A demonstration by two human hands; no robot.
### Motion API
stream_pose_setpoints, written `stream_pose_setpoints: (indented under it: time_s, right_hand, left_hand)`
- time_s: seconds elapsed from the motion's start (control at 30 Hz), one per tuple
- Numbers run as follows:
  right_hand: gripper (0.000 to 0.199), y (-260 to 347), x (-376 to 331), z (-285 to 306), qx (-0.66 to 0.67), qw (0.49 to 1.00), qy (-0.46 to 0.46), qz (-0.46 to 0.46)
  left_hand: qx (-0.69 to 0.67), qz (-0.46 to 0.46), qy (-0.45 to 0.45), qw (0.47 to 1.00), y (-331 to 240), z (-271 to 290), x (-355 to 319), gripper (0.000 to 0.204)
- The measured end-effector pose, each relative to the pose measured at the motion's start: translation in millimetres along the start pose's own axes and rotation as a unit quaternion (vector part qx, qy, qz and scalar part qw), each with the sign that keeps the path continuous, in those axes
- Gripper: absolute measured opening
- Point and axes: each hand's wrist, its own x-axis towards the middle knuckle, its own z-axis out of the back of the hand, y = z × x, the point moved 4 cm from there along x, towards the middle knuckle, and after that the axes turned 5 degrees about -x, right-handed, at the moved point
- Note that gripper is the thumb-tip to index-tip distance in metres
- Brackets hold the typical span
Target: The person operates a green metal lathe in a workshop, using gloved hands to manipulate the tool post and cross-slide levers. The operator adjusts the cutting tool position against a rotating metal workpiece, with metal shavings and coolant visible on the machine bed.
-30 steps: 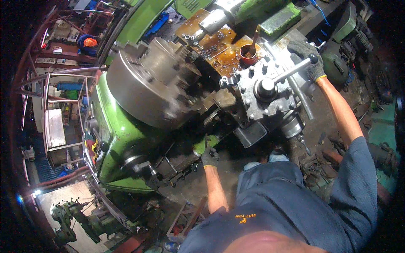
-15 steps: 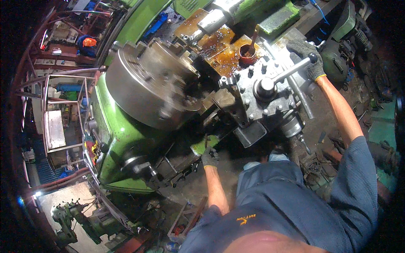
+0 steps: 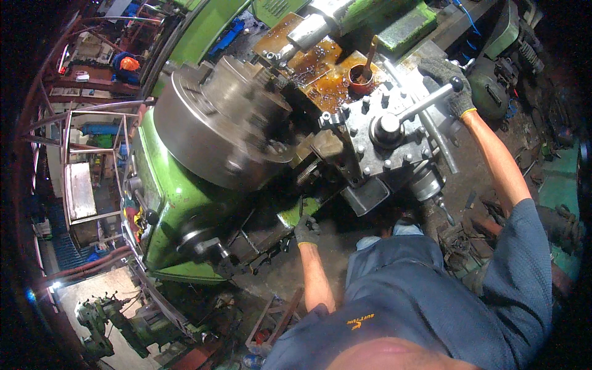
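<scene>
My left hand (image 3: 307, 230), in a grey glove, is closed round the lower end of a thin dark lever (image 3: 301, 207) below the lathe's chuck. My right hand (image 3: 449, 85), gloved too, reaches over the right end of the tool slide. Its fingers curl round a metal crank handle (image 3: 469, 64), mostly hidden under the glove. The black-knobbed clamp lever (image 3: 428, 102) of the square tool post (image 3: 364, 132) passes above that hand. To the left, the big steel chuck (image 3: 206, 132) is blurred by spinning. The tool post's left side stands close to the chuck.
A red cup (image 3: 360, 79) with a brush stands on the oily brown plate (image 3: 320, 86) behind the tool post. The green headstock (image 3: 179, 216) carries levers at left. A handwheel (image 3: 427, 184) juts toward me. Metal frames (image 3: 92, 166) stand far left.
The chuck's blurred jaws show in a different position as it turns. Both hands and the tool post stay practically where they were.
</scene>
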Motion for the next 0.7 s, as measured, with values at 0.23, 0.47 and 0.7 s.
stream_pose_setpoints:
  time_s: [0.23,0.47,0.7]
  right_hand:
    - [0.026,-2.4,-1.1,-0.8,0.022,1.0,-0.002,-0.001]
    - [0.026,-4.8,-1.5,-3.2,0.01,1.0,-0.006,0.013]
    - [0.027,-4.6,-1.0,-3.2,0.013,1.0,-0.001,0.005]
  left_hand:
    - [-0.016,-0.029,-0.015,0.999,2.0,-0.6,2.2,0.022]
    - [0.013,-0.013,-0.007,1.0,1.2,-0.7,-1.1,0.025]
    - [0.009,-0.024,-0.011,1.0,1.3,2.4,2.3,0.026]
